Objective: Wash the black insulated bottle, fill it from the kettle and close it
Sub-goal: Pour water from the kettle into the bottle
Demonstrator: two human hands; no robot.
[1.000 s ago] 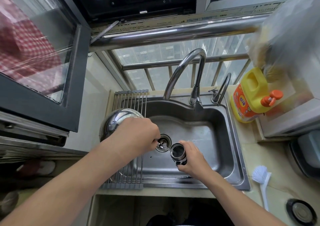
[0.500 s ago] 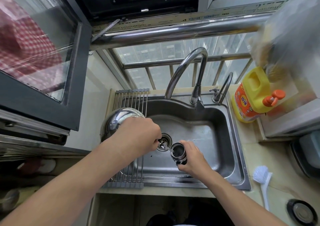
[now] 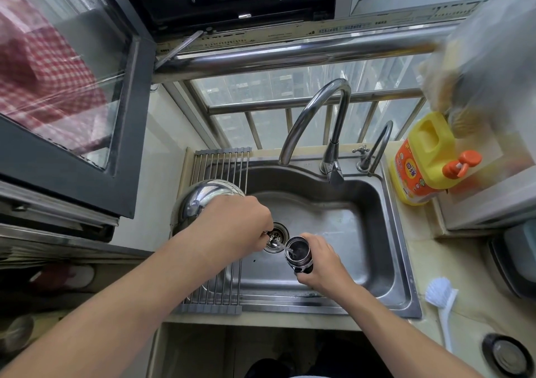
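Head view: the black insulated bottle (image 3: 298,257) is held open-mouthed over the sink (image 3: 385,232), beside the drain (image 3: 277,237). The right hand (image 3: 320,261) is wrapped around its body, fingers closed on it. The left hand (image 3: 235,229) is clenched on the kettle (image 3: 203,201), from which a thin stream is poured. The rigid, wet shell is judged slippery and gaining weight; a grip around mid-body is advised.

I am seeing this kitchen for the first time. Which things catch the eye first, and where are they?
Over the steel sink, the left hand tips a shiny kettle, sending a thin stream into the open black bottle held by the right hand. A bright yellow detergent jug stands on the counter at right, behind a white brush.
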